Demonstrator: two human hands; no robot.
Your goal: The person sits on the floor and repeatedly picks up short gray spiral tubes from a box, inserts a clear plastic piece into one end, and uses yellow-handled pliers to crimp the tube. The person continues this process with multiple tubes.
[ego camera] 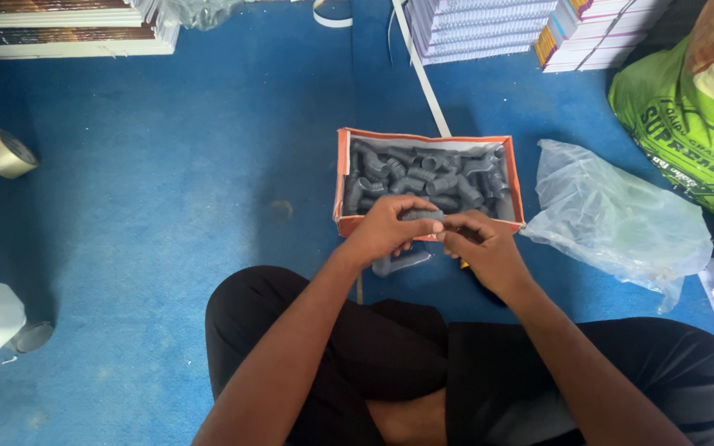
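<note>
Crossed in black trousers, my legs (473,372) fill the near edge, on the blue floor mat (167,206). Right of me lie a green sack (687,140) and a crumpled clear plastic bag (613,215). Ahead sits an orange box (342,182) of grey pipe fittings. Over its near rim my left hand (386,231) and right hand (485,248) close together on one grey fitting (423,215); another fitting (402,263) lies beneath. Far left sits a tape roll (3,153).

A single view, from a camera worn on the person's head, looks steeply down over the crossed legs at the blue floor (167,206). It is close: forearms enter from the bottom edge, and both hands meet just below the middle of the frame. The orange box (342,177) sits at centre; book stacks (489,25) line the top edge.
</note>
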